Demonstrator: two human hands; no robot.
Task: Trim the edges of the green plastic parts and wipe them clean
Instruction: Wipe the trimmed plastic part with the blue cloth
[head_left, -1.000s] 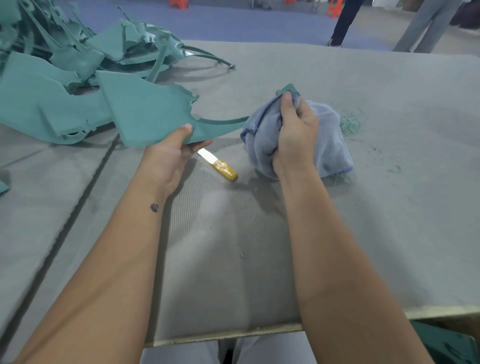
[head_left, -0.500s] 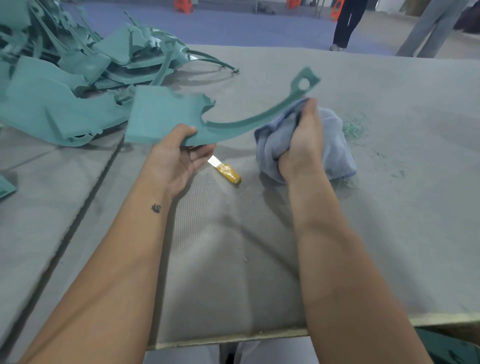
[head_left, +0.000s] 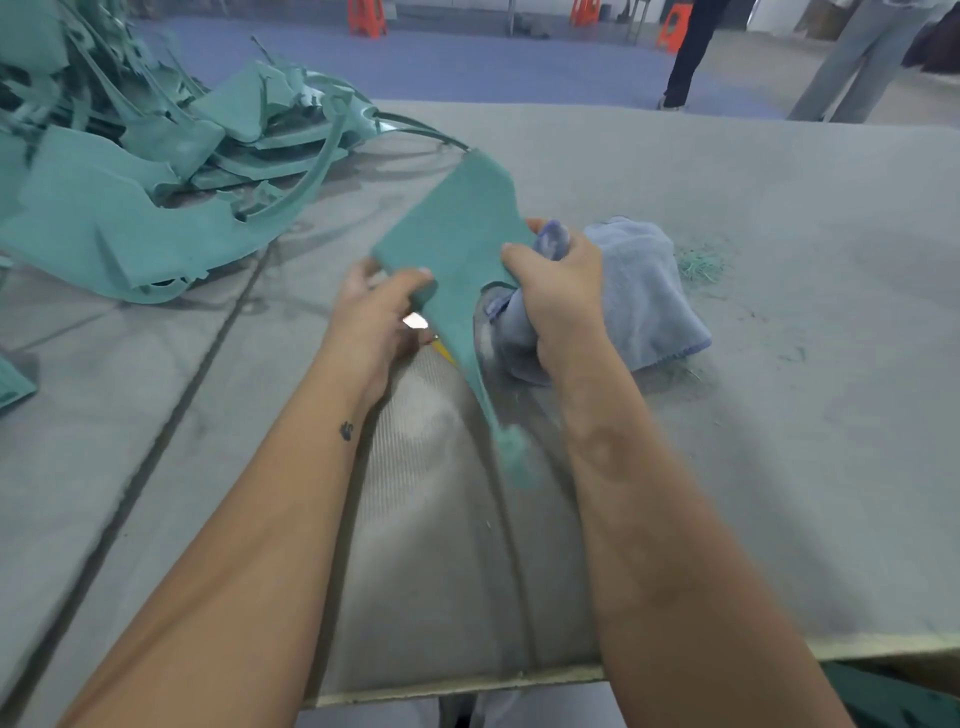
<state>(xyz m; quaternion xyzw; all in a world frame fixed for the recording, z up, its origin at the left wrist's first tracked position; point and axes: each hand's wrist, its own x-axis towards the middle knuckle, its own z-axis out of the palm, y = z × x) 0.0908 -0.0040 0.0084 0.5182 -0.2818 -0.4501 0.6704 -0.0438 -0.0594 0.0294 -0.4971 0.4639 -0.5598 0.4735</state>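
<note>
Wiping stage. Left hand (head_left: 382, 312) pinches part (head_left: 457, 244) by its near corner; right hand (head_left: 558, 291) grips cloth (head_left: 644, 291) against its right edge. Pile (head_left: 156, 171) beyond left hand looks unprocessed.

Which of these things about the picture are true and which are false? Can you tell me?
1. The left hand holds the green part. True.
2. The right hand grips a red sponge. False: it grips a blue cloth.
3. The pile of green parts lies at the far left of the table. True.
4. The green shavings lie left of the pile. False: they lie right of the cloth.
5. The knife's yellow handle peeks out under the held part. True.
</note>
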